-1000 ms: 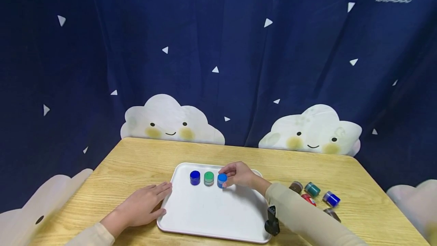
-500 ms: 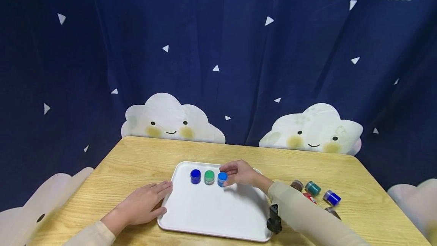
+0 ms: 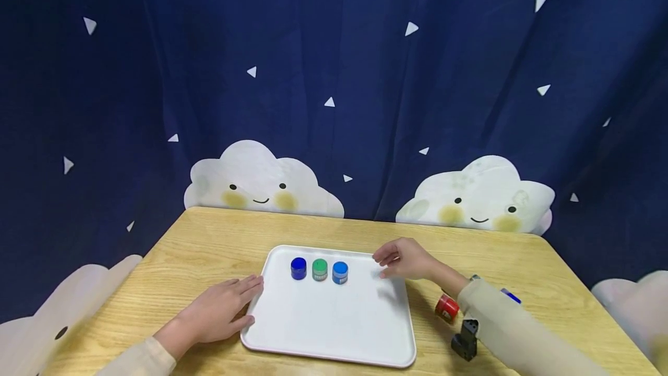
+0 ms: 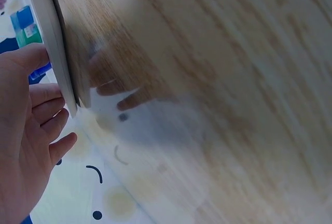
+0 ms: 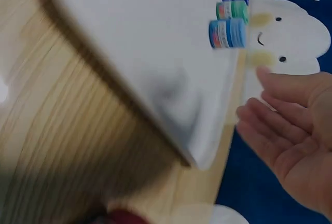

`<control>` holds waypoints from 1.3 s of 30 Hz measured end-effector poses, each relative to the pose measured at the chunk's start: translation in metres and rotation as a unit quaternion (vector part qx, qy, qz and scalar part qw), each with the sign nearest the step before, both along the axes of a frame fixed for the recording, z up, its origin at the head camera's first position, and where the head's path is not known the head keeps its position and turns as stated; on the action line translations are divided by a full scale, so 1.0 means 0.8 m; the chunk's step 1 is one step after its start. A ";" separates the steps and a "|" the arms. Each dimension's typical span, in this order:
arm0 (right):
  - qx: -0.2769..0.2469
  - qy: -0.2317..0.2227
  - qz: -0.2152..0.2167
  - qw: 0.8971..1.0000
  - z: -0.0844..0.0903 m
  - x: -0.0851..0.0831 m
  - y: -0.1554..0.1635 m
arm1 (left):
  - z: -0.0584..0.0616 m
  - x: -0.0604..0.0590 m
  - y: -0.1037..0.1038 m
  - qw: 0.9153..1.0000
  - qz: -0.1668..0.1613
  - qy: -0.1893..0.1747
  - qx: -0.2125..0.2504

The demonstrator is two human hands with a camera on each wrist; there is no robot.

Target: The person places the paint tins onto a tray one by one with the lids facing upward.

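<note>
Head view: a person's two hands are working at a wooden worktop [image 3: 219, 237] before a navy cloud-print curtain [image 3: 334, 74].
Tray: a white tray [image 3: 334, 324] is lying mid-worktop, bare apart from its far row.
Left hand [image 3: 219, 313]: fingers are lying straight and relaxed against the tray's left rim, gripping nothing, seemingly steadying it.
Right hand [image 3: 406, 260]: fingers are loosely extended and holding nothing, hovering over the tray's far right corner, apart from the jars.
Jars: dark blue jar [image 3: 298, 268], green jar [image 3: 320, 270] and light blue jar [image 3: 340, 272] are standing upright, side by side in a row, probably for order.
Spare stock: a red jar [image 3: 446, 308] is lying on its side right of the tray, beside the right sleeve [image 3: 516, 335].
</note>
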State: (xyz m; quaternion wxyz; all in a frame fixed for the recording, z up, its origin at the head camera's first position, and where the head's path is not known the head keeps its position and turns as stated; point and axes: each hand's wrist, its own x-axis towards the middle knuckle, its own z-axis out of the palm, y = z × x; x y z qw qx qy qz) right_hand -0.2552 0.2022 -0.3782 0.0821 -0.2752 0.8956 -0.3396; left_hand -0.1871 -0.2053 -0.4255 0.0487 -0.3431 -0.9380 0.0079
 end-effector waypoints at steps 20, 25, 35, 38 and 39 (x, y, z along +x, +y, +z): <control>0.107 0.066 -0.012 0.992 0.002 0.060 0.096 | -0.004 -0.001 -0.002 1.000 -0.010 0.022 0.002; 0.117 0.059 -0.023 0.991 0.002 0.068 0.109 | -0.002 0.002 0.000 1.000 -0.007 0.006 0.005; 0.126 0.063 -0.030 0.990 -0.004 0.077 0.119 | -0.001 0.003 0.001 1.000 0.002 0.001 0.003; 0.126 0.069 -0.031 0.989 -0.008 0.077 0.119 | 0.000 0.003 0.000 1.000 0.003 -0.002 0.005; 0.126 0.069 -0.030 0.989 -0.008 0.077 0.118 | 0.001 0.003 0.001 1.000 0.003 -0.003 0.005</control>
